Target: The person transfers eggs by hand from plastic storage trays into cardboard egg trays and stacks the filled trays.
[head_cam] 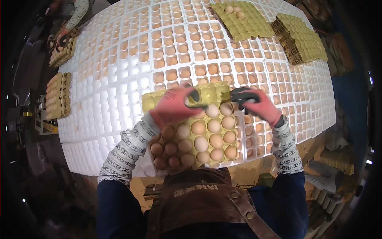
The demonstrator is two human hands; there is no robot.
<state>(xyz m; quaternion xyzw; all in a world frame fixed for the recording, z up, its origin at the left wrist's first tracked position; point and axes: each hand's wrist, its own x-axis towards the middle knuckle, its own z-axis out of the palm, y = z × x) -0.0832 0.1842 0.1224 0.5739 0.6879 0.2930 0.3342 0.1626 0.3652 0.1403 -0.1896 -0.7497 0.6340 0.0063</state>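
A yellow-green pulp egg tray (208, 92) lies before me, over white foam trays. Brown and pale eggs (215, 140) fill its near rows, while several cups along the far edge show bare. Over the tray's upper left is my left hand (176, 104), in a pink and black glove, fingers curled; a pale patch between them may be an egg. Just off the tray's right edge, my right hand (256, 103), gloved alike, has its fingers bent beside a corner egg (226, 109). Blur hides whether it grips anything.
White foam trays (191, 64) cover the table, many cups holding eggs. Pulp trays are stacked at the far right (307, 38); another pulp tray (244, 21) bears 3 eggs. Loaded pulp trays (56, 95) stand left, near another person's gloved hand (63, 37).
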